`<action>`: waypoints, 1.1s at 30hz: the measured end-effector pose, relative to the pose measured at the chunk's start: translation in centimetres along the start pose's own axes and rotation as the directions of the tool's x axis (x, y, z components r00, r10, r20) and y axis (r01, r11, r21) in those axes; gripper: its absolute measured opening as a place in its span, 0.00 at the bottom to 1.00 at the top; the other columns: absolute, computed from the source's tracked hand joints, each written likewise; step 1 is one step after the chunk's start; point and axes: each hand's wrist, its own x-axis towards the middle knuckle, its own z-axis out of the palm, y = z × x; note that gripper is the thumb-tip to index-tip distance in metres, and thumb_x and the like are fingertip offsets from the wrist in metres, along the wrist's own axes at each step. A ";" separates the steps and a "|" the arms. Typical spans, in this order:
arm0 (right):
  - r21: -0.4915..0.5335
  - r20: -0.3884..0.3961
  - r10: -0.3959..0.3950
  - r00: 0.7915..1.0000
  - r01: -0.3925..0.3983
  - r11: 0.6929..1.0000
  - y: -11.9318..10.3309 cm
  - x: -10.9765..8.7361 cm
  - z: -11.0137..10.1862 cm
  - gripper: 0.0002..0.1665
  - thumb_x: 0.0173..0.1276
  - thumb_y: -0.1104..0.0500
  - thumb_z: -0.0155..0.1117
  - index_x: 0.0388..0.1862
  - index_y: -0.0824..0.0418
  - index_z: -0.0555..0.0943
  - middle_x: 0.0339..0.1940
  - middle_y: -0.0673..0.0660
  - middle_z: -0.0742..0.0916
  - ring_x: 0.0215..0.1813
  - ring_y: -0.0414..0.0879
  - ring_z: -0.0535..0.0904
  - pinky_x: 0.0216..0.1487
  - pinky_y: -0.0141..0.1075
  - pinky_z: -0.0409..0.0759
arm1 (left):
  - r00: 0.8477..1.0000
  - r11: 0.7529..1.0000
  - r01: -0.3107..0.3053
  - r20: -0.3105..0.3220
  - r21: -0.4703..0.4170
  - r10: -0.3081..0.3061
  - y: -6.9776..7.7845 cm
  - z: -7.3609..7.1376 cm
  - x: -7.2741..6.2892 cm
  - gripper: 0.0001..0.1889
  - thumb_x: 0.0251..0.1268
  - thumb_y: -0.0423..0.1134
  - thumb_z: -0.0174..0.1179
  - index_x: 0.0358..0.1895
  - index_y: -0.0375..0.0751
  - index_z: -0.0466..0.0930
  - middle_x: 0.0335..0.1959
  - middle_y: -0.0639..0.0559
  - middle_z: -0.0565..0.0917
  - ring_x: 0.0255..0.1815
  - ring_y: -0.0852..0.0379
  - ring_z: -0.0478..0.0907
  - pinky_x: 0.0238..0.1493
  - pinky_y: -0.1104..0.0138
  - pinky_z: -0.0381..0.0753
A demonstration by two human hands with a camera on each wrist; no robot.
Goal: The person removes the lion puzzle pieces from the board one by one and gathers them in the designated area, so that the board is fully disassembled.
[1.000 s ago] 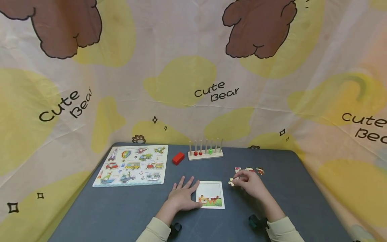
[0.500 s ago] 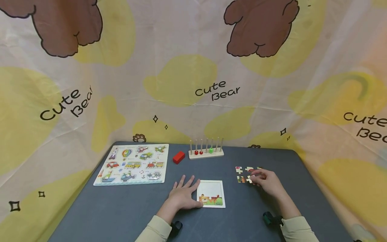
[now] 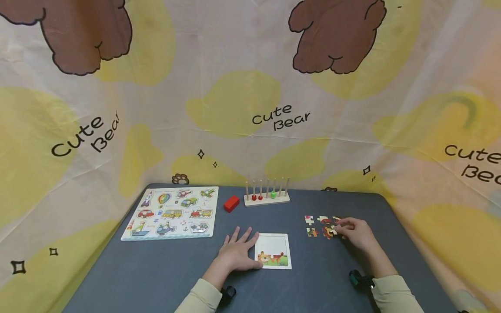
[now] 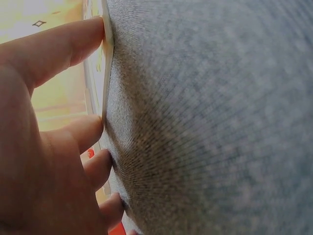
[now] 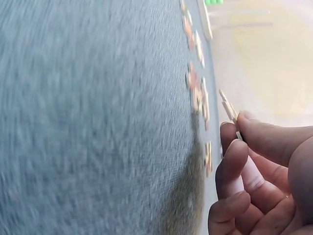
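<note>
My left hand [image 3: 235, 255] lies with fingers spread at the left side of a small white-framed puzzle board [image 3: 274, 243]. In the left wrist view, the thumb [image 4: 90, 34] and a fingertip touch the board's edge [image 4: 108, 44]. The lower strip of the board shows a joined animal picture on green; its upper part is bare white. To the right, my right hand [image 3: 357, 234] pinches a jigsaw piece [image 5: 228, 108] between thumb and fingers, raised off the table. Several loose pieces [image 3: 312, 232] lie in two rows beside and under the fingertips, partly covered by them.
A large vehicle picture puzzle [image 3: 172, 221] lies at the back left. A red block [image 3: 231, 203] and a wooden peg stand [image 3: 267, 200] with red and green beads stand at the back middle. A bear-print cloth [image 3: 235, 108] hangs behind the table [image 3: 156, 278].
My right hand has moved to the right, over the loose pieces, carrying the pinched jigsaw piece and uncovering the pieces on the left. The left hand and puzzle board have stayed in place.
</note>
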 end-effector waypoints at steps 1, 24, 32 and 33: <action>-0.002 -0.002 0.004 1.000 -0.004 1.000 0.2 0.1 -0.1 0.20 0.71 0.52 0.68 0.52 0.67 0.83 0.32 0.55 0.90 0.32 0.45 0.81 0.35 0.37 0.75 | 1.000 1.000 0.000 0.002 0.000 0.000 0.0 0.0 0.0 0.50 0.53 0.67 0.68 0.80 0.58 0.59 0.83 0.52 0.56 0.84 0.37 0.41 0.78 0.37 0.44; -0.111 -0.060 0.046 0.997 -0.053 0.992 1.3 0.3 -1.0 0.18 0.66 0.52 0.72 0.43 0.67 0.84 0.28 0.55 0.86 0.30 0.45 0.78 0.31 0.37 0.73 | 1.000 1.000 -0.008 0.017 -0.007 0.008 -0.4 0.4 0.4 0.49 0.55 0.67 0.67 0.80 0.59 0.58 0.83 0.52 0.54 0.84 0.38 0.39 0.78 0.37 0.42; -0.157 -0.077 0.035 0.996 -0.047 0.987 1.4 0.5 -0.8 0.17 0.66 0.54 0.71 0.41 0.68 0.84 0.31 0.58 0.85 0.34 0.50 0.78 0.32 0.37 0.72 | 1.000 1.000 -0.011 0.007 -0.012 0.011 -0.2 0.1 0.1 0.50 0.54 0.67 0.68 0.80 0.58 0.59 0.83 0.51 0.55 0.84 0.37 0.40 0.78 0.36 0.43; -0.157 -0.077 0.034 0.996 -0.046 0.986 1.4 0.6 -0.8 0.17 0.66 0.54 0.71 0.42 0.68 0.84 0.31 0.58 0.85 0.34 0.51 0.77 0.32 0.37 0.72 | 1.000 1.000 -0.010 0.008 -0.014 0.010 -0.2 0.1 0.1 0.50 0.54 0.67 0.68 0.80 0.58 0.59 0.83 0.51 0.55 0.84 0.37 0.40 0.78 0.36 0.43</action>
